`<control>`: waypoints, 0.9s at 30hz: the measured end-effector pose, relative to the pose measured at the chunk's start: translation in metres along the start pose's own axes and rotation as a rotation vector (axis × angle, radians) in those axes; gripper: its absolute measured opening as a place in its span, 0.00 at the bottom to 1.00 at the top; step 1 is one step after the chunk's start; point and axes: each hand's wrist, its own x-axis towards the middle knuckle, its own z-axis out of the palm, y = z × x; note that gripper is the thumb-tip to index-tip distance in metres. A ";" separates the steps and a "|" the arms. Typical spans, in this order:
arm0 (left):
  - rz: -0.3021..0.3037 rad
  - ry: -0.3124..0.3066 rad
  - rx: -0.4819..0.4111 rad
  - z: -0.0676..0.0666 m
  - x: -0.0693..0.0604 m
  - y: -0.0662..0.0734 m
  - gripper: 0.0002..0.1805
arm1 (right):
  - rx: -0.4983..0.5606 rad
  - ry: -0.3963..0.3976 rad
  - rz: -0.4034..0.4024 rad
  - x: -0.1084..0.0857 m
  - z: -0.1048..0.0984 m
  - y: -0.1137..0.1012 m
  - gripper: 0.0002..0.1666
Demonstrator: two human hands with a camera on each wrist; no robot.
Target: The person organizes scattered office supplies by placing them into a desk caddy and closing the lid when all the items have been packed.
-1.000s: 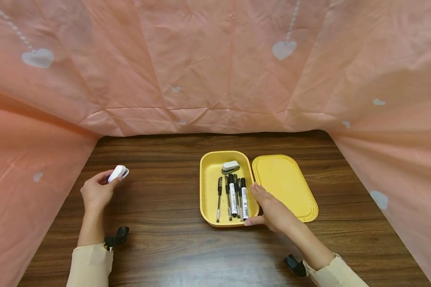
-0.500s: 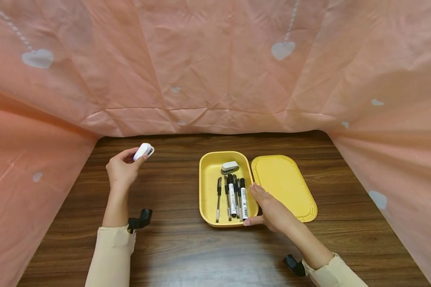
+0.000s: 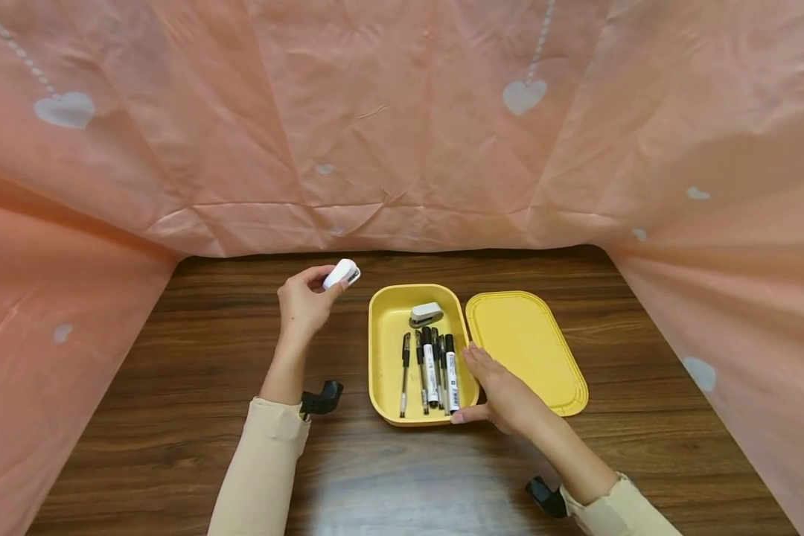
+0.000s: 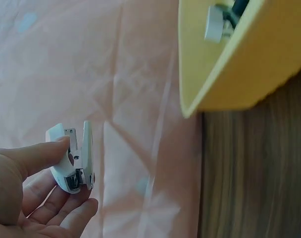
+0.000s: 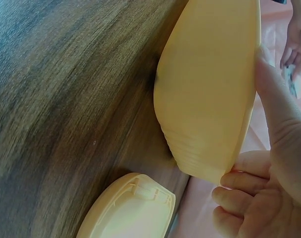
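Note:
My left hand (image 3: pixel 306 304) pinches a small white stapler (image 3: pixel 342 273) between thumb and fingers, raised left of a yellow box (image 3: pixel 385 357). In the left wrist view the stapler (image 4: pixel 71 156) shows its metal parts between two spread halves. Against the box's near right corner rests my right hand (image 3: pixel 505 394), fingers along the right side and thumb at the front rim. The right wrist view has the thumb touching the rim of the box (image 5: pixel 207 94). Inside the box lie another white stapler (image 3: pixel 426 313), several black-capped pens (image 3: pixel 404 372) and two markers (image 3: pixel 430 368).
A yellow lid (image 3: pixel 525 350) lies on the brown wooden table (image 3: pixel 194 387), just right of the box. Pink curtain (image 3: pixel 402 149) with pale hearts encloses the back and both sides. Black wrist mounts (image 3: pixel 321 398) stick out from both sleeves.
My left hand has carried the stapler rightward and somewhat away from me, from the table's left side to near the box. The right hand has stayed at the box.

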 end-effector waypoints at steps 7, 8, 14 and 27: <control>0.030 -0.036 -0.035 0.029 -0.005 0.004 0.17 | 0.006 -0.006 0.006 -0.001 -0.001 -0.001 0.61; 0.031 -0.042 -0.038 0.033 -0.006 0.003 0.17 | 0.009 -0.006 0.006 0.000 -0.001 -0.001 0.61; 0.007 -0.089 -0.022 0.051 -0.011 0.000 0.17 | 0.013 -0.002 0.001 0.000 0.000 -0.003 0.61; 0.002 -0.105 0.069 0.071 -0.011 0.003 0.17 | 0.016 0.008 -0.001 0.000 0.002 -0.003 0.61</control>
